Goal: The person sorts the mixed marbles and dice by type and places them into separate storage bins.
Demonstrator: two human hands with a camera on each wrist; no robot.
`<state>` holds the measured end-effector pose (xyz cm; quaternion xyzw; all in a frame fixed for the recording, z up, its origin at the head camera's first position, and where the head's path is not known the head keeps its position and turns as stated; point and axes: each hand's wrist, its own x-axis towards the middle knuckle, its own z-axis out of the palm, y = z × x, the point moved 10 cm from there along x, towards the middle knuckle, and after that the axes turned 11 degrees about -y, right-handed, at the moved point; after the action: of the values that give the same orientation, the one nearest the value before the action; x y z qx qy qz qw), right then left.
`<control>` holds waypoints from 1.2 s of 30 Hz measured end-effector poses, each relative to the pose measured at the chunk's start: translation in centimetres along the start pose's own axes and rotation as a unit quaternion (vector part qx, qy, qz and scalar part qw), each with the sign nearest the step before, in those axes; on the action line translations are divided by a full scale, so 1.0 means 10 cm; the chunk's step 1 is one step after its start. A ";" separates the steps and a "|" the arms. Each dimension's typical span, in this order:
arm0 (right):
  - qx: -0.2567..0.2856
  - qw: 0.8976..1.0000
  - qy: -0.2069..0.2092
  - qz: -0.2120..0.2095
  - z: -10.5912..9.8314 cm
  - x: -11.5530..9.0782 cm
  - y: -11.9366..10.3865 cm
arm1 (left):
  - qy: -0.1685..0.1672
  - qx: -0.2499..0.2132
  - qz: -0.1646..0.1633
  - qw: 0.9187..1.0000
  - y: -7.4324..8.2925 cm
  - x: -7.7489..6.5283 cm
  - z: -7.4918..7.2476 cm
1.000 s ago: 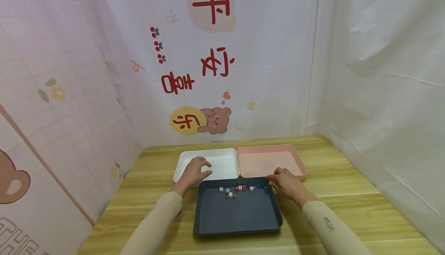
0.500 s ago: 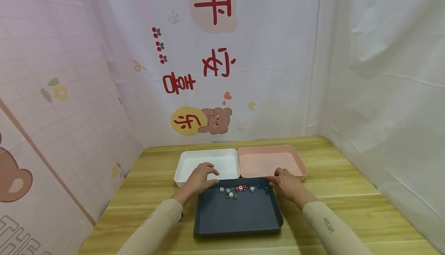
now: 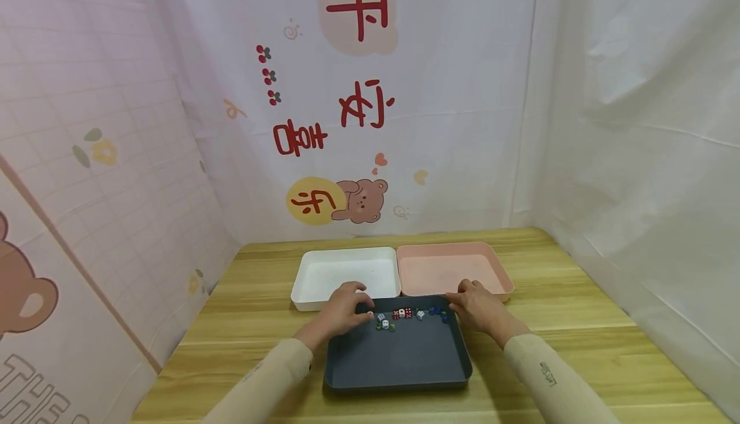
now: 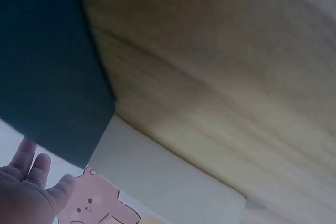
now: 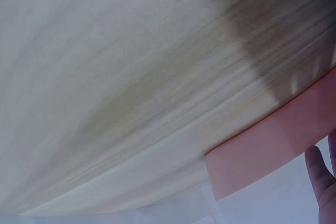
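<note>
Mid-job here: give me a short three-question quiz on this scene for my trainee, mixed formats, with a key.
1. Fill in: beside the white tray, on its right, stands the ____.

2. The right hand is at which corner of the dark tray? A) near left B) near right C) far right

3. True or false: the red dice lie in the white tray.

Key: 1: pink tray. 2: C. 3: False; the red dice lie in the dark tray.
</note>
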<state>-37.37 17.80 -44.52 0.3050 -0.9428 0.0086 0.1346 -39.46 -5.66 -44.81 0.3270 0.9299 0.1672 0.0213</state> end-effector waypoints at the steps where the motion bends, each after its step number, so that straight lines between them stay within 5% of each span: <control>1: 0.003 1.000 -0.004 0.001 0.01 0.00 0.01 | -0.001 0.005 -0.001 1.000 0.00 0.00 0.02; 18: 0.020 1.000 -0.018 0.009 -0.02 0.00 0.01 | -0.001 0.050 0.018 0.999 0.08 0.02 0.23; 36: 0.027 0.999 -0.018 0.014 0.07 0.00 0.07 | -0.017 0.101 -0.002 0.995 0.07 0.09 0.37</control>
<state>-37.97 18.30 -45.10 0.2952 -0.9488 0.0303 0.1087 -39.21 -3.52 -48.00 0.3287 0.9421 0.0670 0.0039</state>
